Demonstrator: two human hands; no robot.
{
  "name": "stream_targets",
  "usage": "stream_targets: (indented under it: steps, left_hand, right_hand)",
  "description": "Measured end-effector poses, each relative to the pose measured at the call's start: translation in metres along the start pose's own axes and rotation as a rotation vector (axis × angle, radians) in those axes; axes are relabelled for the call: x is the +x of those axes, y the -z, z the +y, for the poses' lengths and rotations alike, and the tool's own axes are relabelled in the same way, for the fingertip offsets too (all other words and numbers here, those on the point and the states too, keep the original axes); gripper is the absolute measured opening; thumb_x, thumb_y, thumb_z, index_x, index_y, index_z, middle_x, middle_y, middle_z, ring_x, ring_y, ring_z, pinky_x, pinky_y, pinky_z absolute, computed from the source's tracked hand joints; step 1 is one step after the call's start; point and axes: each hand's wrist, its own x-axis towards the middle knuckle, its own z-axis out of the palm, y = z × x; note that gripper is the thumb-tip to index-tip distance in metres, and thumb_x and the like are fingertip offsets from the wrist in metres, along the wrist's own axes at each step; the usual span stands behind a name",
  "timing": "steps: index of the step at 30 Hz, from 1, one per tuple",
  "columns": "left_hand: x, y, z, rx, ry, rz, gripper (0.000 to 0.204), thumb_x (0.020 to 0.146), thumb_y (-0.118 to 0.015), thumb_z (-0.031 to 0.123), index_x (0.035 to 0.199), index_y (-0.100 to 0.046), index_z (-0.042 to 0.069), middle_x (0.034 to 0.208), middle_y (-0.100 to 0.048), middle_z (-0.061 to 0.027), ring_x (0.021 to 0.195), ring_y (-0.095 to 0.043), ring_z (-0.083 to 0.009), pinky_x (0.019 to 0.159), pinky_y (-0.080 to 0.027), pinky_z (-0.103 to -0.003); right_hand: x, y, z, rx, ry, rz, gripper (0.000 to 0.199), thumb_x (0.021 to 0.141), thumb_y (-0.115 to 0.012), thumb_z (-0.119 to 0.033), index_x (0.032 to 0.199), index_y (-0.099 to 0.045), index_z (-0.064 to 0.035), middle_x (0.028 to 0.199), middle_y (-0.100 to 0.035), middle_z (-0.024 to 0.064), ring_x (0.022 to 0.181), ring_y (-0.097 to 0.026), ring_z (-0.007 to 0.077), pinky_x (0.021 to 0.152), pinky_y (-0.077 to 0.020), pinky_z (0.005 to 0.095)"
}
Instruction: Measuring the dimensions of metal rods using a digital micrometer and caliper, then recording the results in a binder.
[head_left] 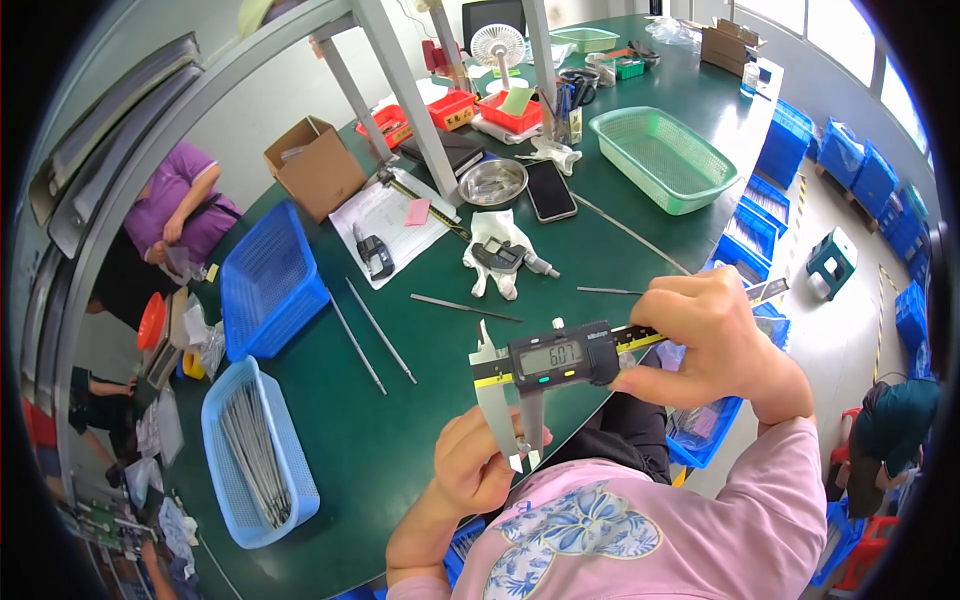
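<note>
A digital caliper with a black display housing is held level above the table, its long jaws pointing down. My right hand is closed around its beam, the thumb under the display end. On the other side, my left hand is pinched beside the jaw tips. A small shiny metal piece shows there between the jaws, mostly hidden by the fingers. Beyond the caliper, a thin metal rod lies on the green table. A micrometer rests on a white cloth farther back.
At left stand a light blue basket of metal rods and a blue basket. Two rods lie near them. Behind are a paper sheet, metal bowl, phone and green basket. Another person works at far left.
</note>
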Motion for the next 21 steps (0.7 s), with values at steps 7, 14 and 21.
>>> stream_targets:
  steps: [7, 14, 21]
  left_hand:
    - [-0.0022, 0.0017, 0.0051, 0.031, 0.072, -0.047, 0.016, 0.065, -0.05, -0.007, 0.078, -0.059, -0.002, 0.075, -0.065, -0.0101, 0.06, -0.06, -0.0211, 0.051, -0.046, -0.028]
    - [0.0, 0.0008, 0.0069, 0.031, 0.057, -0.027, 0.014, 0.067, -0.052, -0.006, 0.079, -0.058, -0.002, 0.074, -0.064, -0.0104, 0.061, -0.061, -0.0211, 0.052, -0.047, -0.028]
    - [-0.0002, 0.0046, 0.0021, 0.024, 0.011, -0.069, 0.017, 0.072, -0.054, -0.004, 0.089, -0.057, -0.003, 0.079, -0.064, -0.0126, 0.064, -0.063, -0.0236, 0.053, -0.049, -0.029]
  right_hand:
    - [-0.0009, -0.0018, -0.0024, 0.012, 0.014, 0.036, 0.035, 0.065, -0.072, -0.035, 0.064, -0.053, -0.0065, 0.052, -0.046, 0.004, 0.041, -0.048, 0.0219, 0.036, -0.0335, 0.0324]
    - [-0.0015, -0.0012, -0.0018, 0.028, 0.022, 0.033, 0.031, 0.065, -0.072, -0.033, 0.068, -0.056, -0.006, 0.054, -0.048, 0.0045, 0.042, -0.05, 0.0221, 0.036, -0.0355, 0.0317]
    - [-0.0025, -0.0018, -0.0027, 0.071, 0.01, 0.0, 0.028, 0.065, -0.071, -0.028, 0.071, -0.057, -0.0044, 0.058, -0.05, 0.005, 0.043, -0.049, 0.0223, 0.037, -0.0355, 0.031]
